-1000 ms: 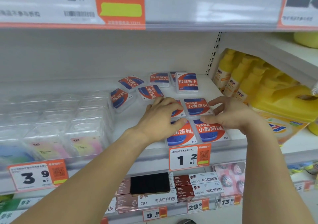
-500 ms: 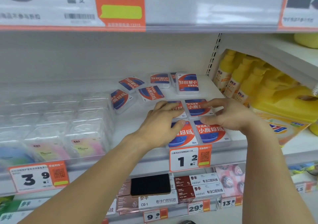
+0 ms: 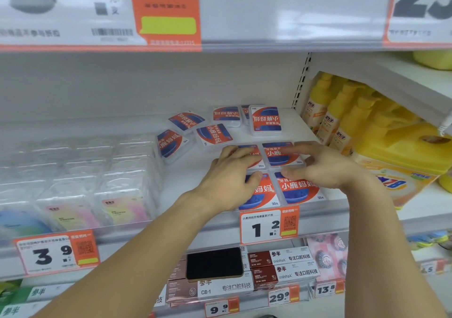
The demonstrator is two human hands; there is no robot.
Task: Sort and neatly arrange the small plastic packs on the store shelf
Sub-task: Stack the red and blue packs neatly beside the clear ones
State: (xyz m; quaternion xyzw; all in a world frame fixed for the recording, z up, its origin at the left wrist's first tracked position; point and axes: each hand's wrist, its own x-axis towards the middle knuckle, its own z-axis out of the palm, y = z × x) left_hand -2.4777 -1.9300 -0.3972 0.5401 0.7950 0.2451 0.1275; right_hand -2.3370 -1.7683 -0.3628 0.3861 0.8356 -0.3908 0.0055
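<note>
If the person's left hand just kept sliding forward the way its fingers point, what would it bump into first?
Probably the upside-down red-and-blue pack near the back of the shelf. The left hand lies flat on the squared-up packs, fingers aimed back and slightly right. Depth is hard to judge, so it might pass just beside it.

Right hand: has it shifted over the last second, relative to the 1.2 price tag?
Yes. The right hand has reached farther back along the shelf, away from the 1.2 price tag, its fingers now lying over the rear right pack.

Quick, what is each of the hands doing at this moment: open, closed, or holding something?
Left hand: open, fingers flat on the left two arranged packs, gripping nothing.
Right hand: open, fingers spread over the right two packs, gripping nothing.
</note>
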